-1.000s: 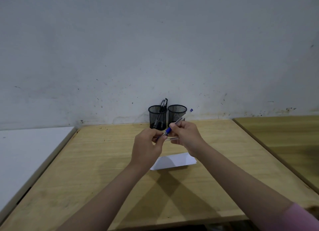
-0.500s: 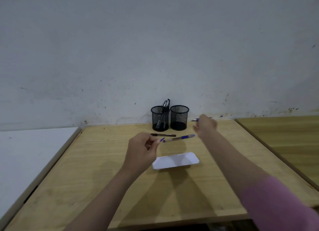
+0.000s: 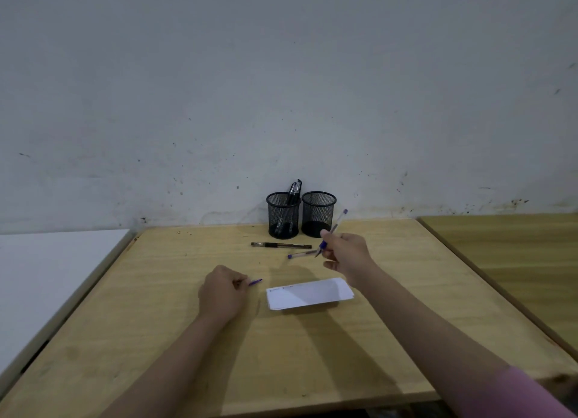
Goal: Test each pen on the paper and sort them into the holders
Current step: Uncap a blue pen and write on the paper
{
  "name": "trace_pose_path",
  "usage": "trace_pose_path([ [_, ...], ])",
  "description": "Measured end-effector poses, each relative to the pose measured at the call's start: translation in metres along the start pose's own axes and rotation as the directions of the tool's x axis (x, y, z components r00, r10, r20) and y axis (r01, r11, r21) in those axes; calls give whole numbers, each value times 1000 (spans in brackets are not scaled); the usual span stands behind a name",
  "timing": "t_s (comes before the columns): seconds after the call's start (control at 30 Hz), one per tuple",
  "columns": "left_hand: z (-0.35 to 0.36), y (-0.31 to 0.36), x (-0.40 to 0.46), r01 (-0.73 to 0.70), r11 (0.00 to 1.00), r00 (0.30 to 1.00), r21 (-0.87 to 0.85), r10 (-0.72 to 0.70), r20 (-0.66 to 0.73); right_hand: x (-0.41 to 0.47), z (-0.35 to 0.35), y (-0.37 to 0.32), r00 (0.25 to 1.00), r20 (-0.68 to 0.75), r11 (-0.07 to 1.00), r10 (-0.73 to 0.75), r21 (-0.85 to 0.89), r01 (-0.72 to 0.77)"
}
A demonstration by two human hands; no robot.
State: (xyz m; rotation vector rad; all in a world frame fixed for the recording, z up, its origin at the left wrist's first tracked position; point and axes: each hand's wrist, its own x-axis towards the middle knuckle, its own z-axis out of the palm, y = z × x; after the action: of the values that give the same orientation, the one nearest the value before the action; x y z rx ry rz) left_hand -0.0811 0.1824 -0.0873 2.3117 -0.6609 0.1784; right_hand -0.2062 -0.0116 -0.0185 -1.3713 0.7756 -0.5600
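The right hand [image 3: 344,255] pinches a blue pen [image 3: 332,233] above the wooden surface [image 3: 187,339], its fingers closed on the barrel near the blue grip, tip pointing down and left, back end slanting up toward the holders. The left hand [image 3: 223,294] rests on the surface with fingers curled around a small blue cap [image 3: 256,281] that pokes out toward the paper [image 3: 309,293].

The step in hand looks like bringing the uncapped pen down to the paper for a test stroke. The paper lies just below and in front of the right hand, with faint scribbles near its upper left corner, so a bare patch to their right would give a clearer reading. The sheet is loose; the left hand could press on its near left edge to stop it sliding under the stroke, while keeping hold of the cap for refitting.

Two more pens lie between paper and holders: a dark pen [image 3: 281,245] and a clear blue-ended pen [image 3: 301,254], the latter right by the pen tip, so the hand should drop clear of it. The left mesh holder [image 3: 283,215] already carries dark pens; the right mesh holder [image 3: 318,212] appears empty. Which one takes this pen depends on whether it marks.
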Motion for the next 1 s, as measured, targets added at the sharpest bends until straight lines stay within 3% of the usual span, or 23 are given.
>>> trace_pose_path([
  [0.13,2,-4,4,12,999,999,34,-13,29,-6,8,11,998,55,998,-17,-59,20],
  [0.27,-1,2,-2,6,999,1000,-47,-5,26,-6,13,26,995,96,999,-39,-23,41],
  [0.33,-3,8,-13,-68,993,998,-101,68,-1,-6,14,35,992,113,999,-52,10,51],
  [0.43,-5,19,-33,-224,965,969,-139,236,78,-10,16,48,991,99,996,-85,-6,86],
  [0.57,3,25,-47,-345,936,911,-73,353,215,-13,15,61,992,52,987,-116,-101,121],
  [0.67,11,20,-50,-390,920,888,-25,383,254,-12,16,62,991,40,989,-124,-79,127],
  [0.87,14,19,-52,-430,901,881,59,404,244,-1,19,59,994,-21,993,-104,-63,103],
  [1.0,16,17,-52,-442,893,871,83,406,276,5,14,54,984,-21,976,-178,-129,174],
])
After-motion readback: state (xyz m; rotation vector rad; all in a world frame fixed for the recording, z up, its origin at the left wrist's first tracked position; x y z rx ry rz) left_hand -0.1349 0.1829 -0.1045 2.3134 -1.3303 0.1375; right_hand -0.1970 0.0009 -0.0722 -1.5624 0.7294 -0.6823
